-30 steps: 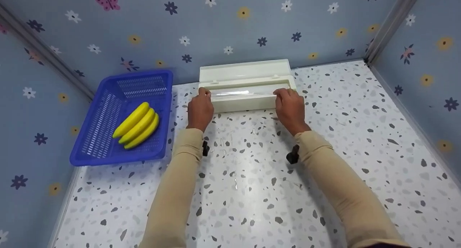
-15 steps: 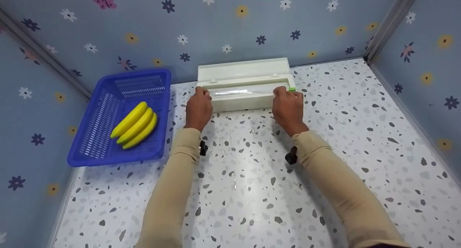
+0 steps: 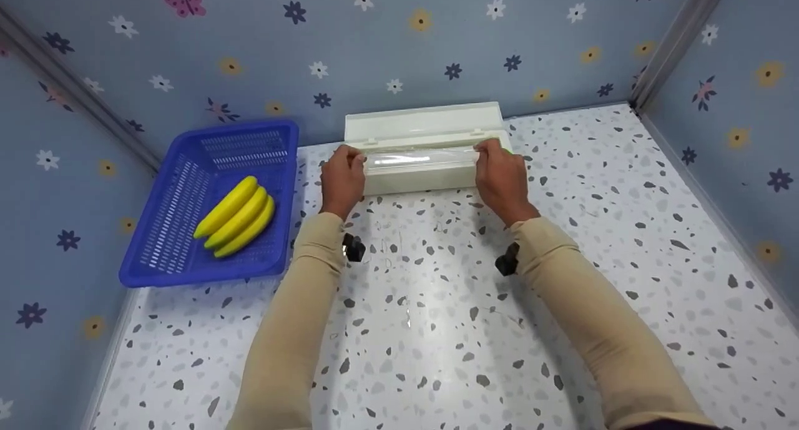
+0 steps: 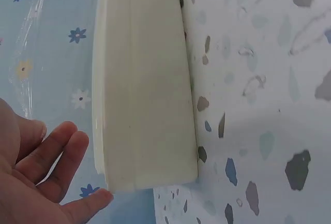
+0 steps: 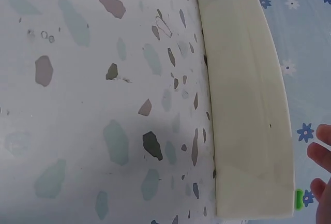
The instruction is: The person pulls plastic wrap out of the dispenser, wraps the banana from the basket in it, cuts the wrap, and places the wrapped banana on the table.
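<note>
A cream cling film dispenser (image 3: pixel 421 181) stands by the back wall, its lid (image 3: pixel 424 122) tipped back. Clear cling film (image 3: pixel 412 159) spans the space between my hands, just over the box's front edge. My left hand (image 3: pixel 343 181) pinches the film at the left end. At the other end, my right hand (image 3: pixel 503 180) pinches it too. The left wrist view shows the film (image 4: pixel 27 61) stretched from thumb and forefinger, above the dispenser (image 4: pixel 147 84). Only some fingertips (image 5: pixel 320 154) of the right hand show in the right wrist view, beside a green tab (image 5: pixel 299 199).
A blue plastic basket (image 3: pixel 288 199) stands left of the dispenser, holding a bunch of yellow bananas (image 3: pixel 237 219). Flower-patterned walls (image 3: pixel 399 49) close off the back and both sides. The speckled tabletop (image 3: pixel 431 330) lies in front of the box.
Both hands have risen slightly, drawing the cling film up from inside the dispenser to above its front edge. The basket and bananas stay put.
</note>
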Demonstrator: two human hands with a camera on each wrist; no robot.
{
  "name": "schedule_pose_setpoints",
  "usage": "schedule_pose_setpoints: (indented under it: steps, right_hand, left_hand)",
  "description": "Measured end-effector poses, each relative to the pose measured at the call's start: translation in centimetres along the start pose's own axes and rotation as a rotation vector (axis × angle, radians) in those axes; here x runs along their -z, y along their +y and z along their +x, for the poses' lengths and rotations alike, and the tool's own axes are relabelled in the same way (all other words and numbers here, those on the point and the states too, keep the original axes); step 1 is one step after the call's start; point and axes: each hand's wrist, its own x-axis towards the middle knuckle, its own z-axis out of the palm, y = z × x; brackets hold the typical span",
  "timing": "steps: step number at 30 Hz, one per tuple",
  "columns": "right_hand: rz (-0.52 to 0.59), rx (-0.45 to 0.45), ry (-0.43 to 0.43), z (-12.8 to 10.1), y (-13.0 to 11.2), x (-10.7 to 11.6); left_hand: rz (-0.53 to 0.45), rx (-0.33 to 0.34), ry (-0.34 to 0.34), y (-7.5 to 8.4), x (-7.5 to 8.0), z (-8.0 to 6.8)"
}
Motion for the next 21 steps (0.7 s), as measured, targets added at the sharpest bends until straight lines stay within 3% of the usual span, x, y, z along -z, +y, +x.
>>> schedule_pose_setpoints:
  steps: [4,10,15,21]
  right_hand:
    - [0.019,-0.006,-0.002,0.15,-0.15,0.2]
    - [0.052,-0.042,-0.022,0.55,-0.31,0.51]
    - [0.092,-0.052,-0.016,0.79,-0.51,0.8]
    - [0.268,-0.141,-0.025,0.9,-0.99,1.02]
  left_hand:
    - [-0.064,0.051,-0.01,0.19,0.16,0.28]
    - [-0.138,0.065,-0.015,0.34,0.33,0.44]
    - [-0.156,0.049,-0.007,0.44,0.43,0.54]
    - [-0.202,-0.018,0.024,0.48,0.6,0.46]
